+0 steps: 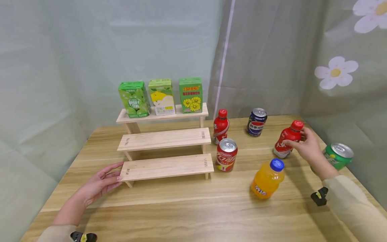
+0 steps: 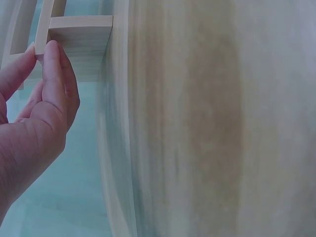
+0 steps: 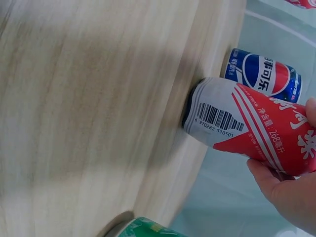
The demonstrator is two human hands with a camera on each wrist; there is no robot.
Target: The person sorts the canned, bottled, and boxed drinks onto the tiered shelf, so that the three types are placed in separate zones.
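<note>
My left hand (image 1: pixel 101 181) pinches the left end of the lowest board of a three-step wooden display shelf (image 1: pixel 166 167). In the left wrist view, thumb and fingers (image 2: pixel 53 81) lie on either side of the board's corner. My right hand (image 1: pixel 309 148) grips a red and white drink bottle (image 1: pixel 289 136) around its upper part. The bottle leans a little, its red cap uppermost; whether its base touches the table is unclear. The right wrist view shows the barcode on this bottle (image 3: pixel 222 116). Just beyond my right hand stands a green can (image 1: pixel 335 156), partly hidden by the wrist.
Three green juice cartons (image 1: pixel 162 97) stand on the top board. Right of the shelf are another red bottle (image 1: pixel 221 127) and a red can (image 1: pixel 226 156). A dark blue cola can (image 1: pixel 256 122) stands farther back, an orange drink bottle (image 1: pixel 266 181) nearer. Curtains border the table (image 1: pixel 181 211).
</note>
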